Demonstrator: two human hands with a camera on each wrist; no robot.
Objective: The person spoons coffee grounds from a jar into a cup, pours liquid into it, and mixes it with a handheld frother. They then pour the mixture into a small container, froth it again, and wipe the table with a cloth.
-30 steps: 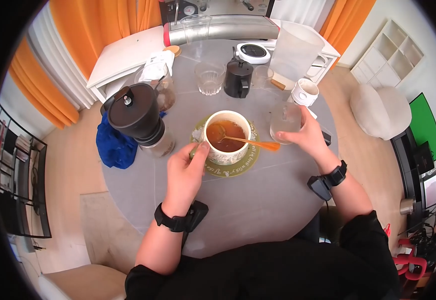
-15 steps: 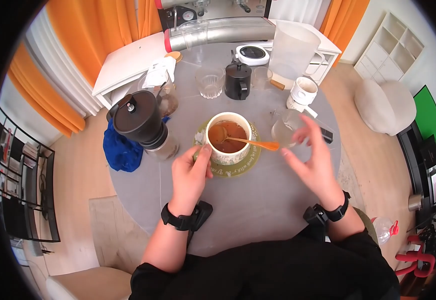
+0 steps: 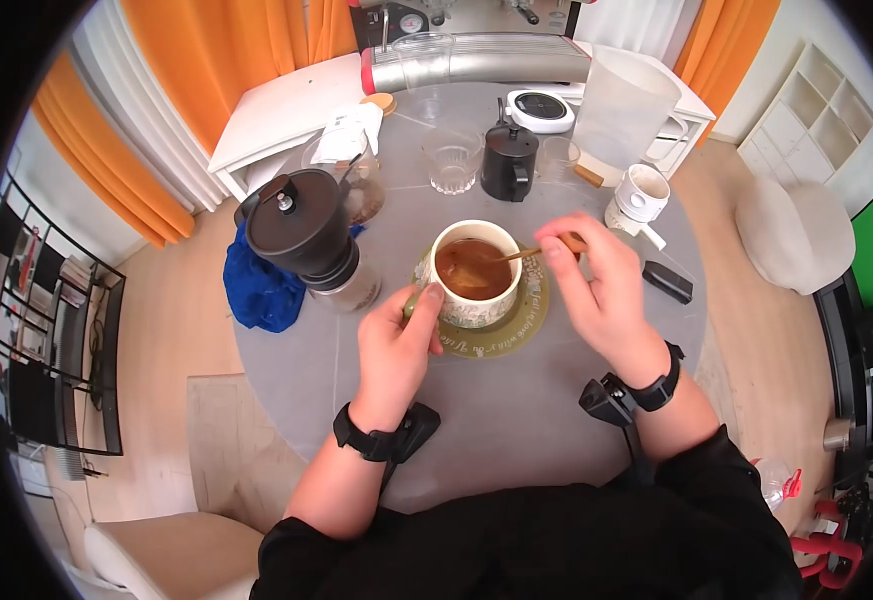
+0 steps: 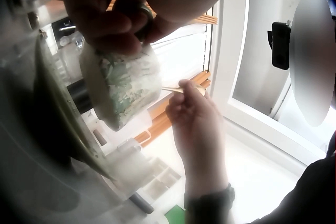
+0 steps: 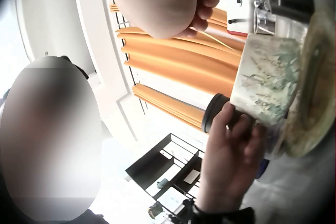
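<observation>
A patterned cream mug (image 3: 479,308) of brown liquid (image 3: 469,270) stands on a green saucer (image 3: 502,342) with white lettering, in front of the body. At its left side, my left hand (image 3: 395,345) grips the handle, thumb on top near the rim. My right hand (image 3: 602,295) pinches the end of a spoon (image 3: 524,256) between thumb and fingers, right of the mug. The spoon slants over the rim, its bowl down in the liquid. The left wrist view shows the mug's leafy side (image 4: 126,90) and the spoon handle (image 4: 170,89) rising above it.
To the left stand a black-topped grinder (image 3: 297,220) and a blue cloth (image 3: 257,290). Behind the mug are a ribbed glass (image 3: 454,168) and a black pot (image 3: 509,165). A clear pitcher (image 3: 622,115), a white cup (image 3: 645,190) and a black oblong object (image 3: 669,282) lie to the right.
My right hand has let go of the clear glass, moved left and taken the spoon's handle. The spoon has shifted from resting on the rim to slanting upward. My left hand stays on the mug handle.
</observation>
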